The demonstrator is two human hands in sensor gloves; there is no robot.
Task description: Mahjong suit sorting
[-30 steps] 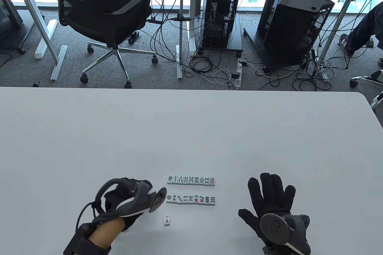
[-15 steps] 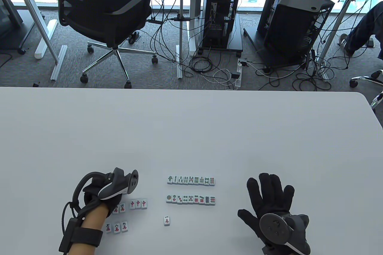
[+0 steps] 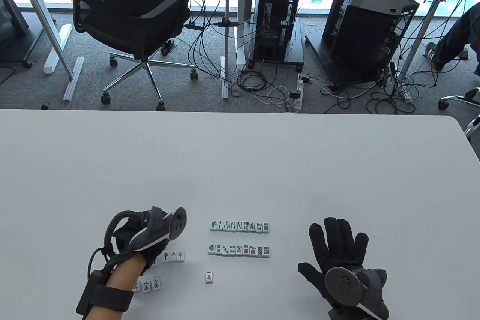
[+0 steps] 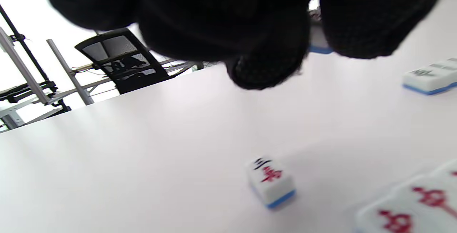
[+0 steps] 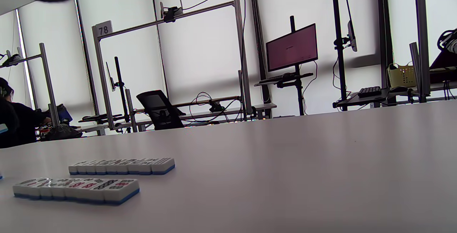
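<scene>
Left wrist view alone shows a three-character tile (image 4: 271, 181) below the fingers (image 4: 264, 65).

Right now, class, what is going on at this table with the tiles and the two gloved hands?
A person is sorting mahjong tiles by suit. Two finished rows lie side by side: the bamboo row and, nearer the person, the circle row. One character tile lies alone below them. The left hand hovers over the unsorted tiles on the left. The right hand rests flat and spread, holding nothing.

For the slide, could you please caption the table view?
Two gloved hands, left and right, flank two finished rows of small white mahjong tiles on a white table.
</scene>
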